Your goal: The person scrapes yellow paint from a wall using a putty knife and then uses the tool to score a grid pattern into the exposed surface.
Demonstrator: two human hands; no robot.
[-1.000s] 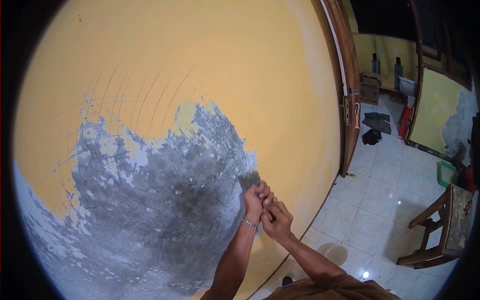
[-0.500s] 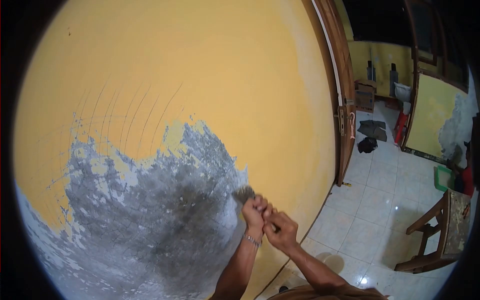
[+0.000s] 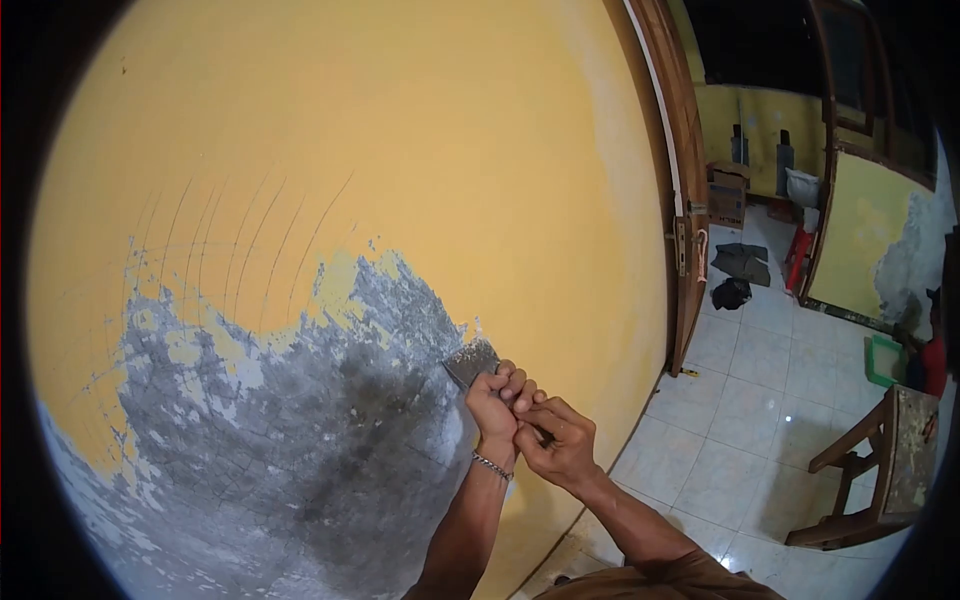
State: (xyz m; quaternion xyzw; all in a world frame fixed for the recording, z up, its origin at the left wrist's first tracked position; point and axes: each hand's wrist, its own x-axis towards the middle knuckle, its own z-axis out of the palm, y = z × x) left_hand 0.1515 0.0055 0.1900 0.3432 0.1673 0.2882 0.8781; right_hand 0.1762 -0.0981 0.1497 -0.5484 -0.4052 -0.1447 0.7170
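Observation:
A wide, flat scraper (image 3: 471, 362) has its metal blade against the wall, at the border between yellow paint (image 3: 420, 150) and bare grey plaster (image 3: 300, 440). My left hand (image 3: 497, 400), with a bracelet at the wrist, is wrapped round the scraper close to the blade. Just right of it, my right hand (image 3: 560, 442) is closed round the rear of the handle, touching my left hand. Most of the handle is hidden by the fingers. Long thin scratches run through the paint above the grey patch.
A wooden door frame (image 3: 683, 250) edges the wall. On the tiled floor (image 3: 740, 400) stand a paint-spotted wooden stool (image 3: 912, 450) and a green tray (image 3: 884, 360). Dark cloths (image 3: 742, 262) and a cardboard box (image 3: 727, 195) lie further back. Part of a person in red (image 3: 934, 365) shows at the right edge.
Both hands and the scraper have shifted slightly up and left along the wall. More of the blade's flat face now shows.

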